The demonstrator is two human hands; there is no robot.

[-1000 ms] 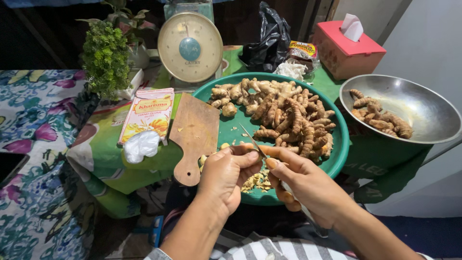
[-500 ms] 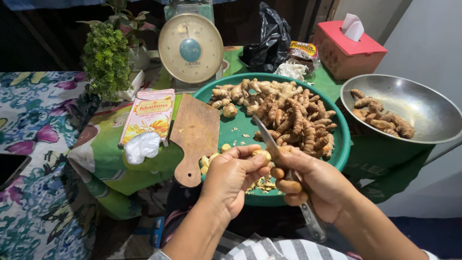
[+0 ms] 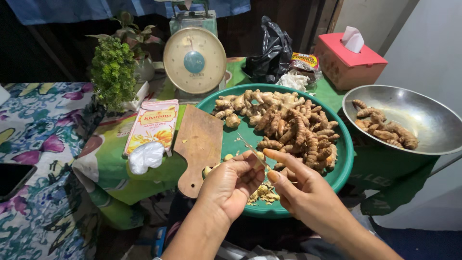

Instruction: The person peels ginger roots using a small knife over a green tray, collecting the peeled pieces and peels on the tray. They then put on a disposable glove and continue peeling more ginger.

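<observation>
Left hand (image 3: 231,185) nearest the camera, fingers curled tight round a small knobbly turmeric piece (image 3: 260,156); most of it hidden in the grip, only a pale tip shows above the thumb. Right hand (image 3: 301,192) just beside it, closed on a thin-bladed paring knife (image 3: 251,148), index finger laid along the spine, blade tip angled up-left against the piece. Handle hidden in the palm.

Handling call: piece is light, stiff, irregular. Peeled face is probably damp and slick, so pinch on the rough unpeeled end, thumb behind the cut line. Short blade strokes; fingers sit very close to the edge.

Below the hands, yellow peelings (image 3: 263,193) lie on the near rim of the round green plastic basin (image 3: 344,163). Heap of unpeeled brown turmeric roots (image 3: 284,123) fills its middle. Wooden paddle cutting board (image 3: 199,144) overlaps the basin's left rim. Right, well apart: shallow steel bowl (image 3: 423,118) with a few roots. Far back: cream dial kitchen scale (image 3: 194,60).
</observation>
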